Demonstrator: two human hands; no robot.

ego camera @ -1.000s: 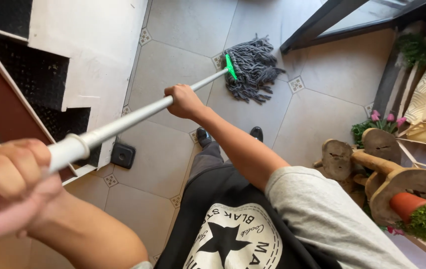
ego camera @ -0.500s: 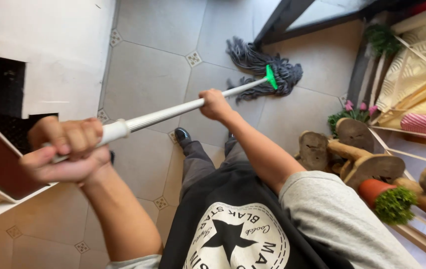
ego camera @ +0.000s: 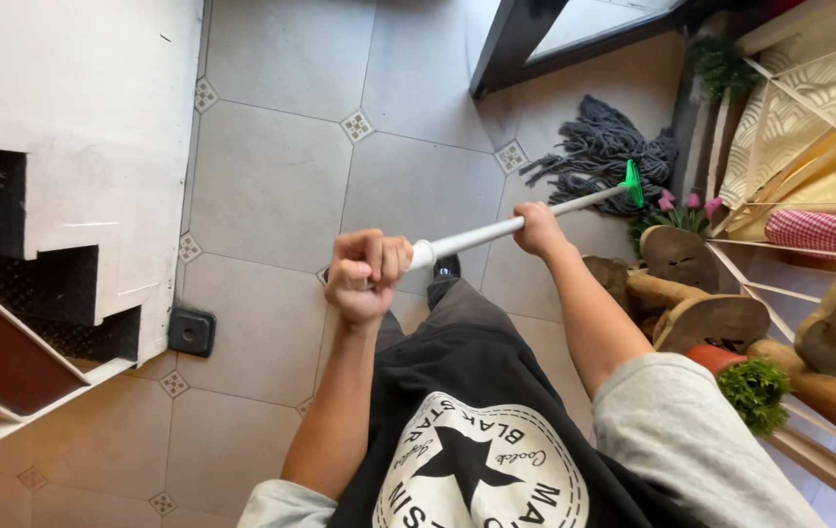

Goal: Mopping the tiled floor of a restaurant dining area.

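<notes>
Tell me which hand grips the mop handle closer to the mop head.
The right hand: it holds the white mop handle farther down, nearer the green collar and grey mop head. The left hand clasps the handle's top end.

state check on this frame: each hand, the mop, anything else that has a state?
left hand: closed in a fist round the top end of the handle
right hand: gripping the handle partway down
mop handle: white, slanted down toward the floor
mop head: grey strands splayed on the tiled floor, beside the dark door frame
</notes>
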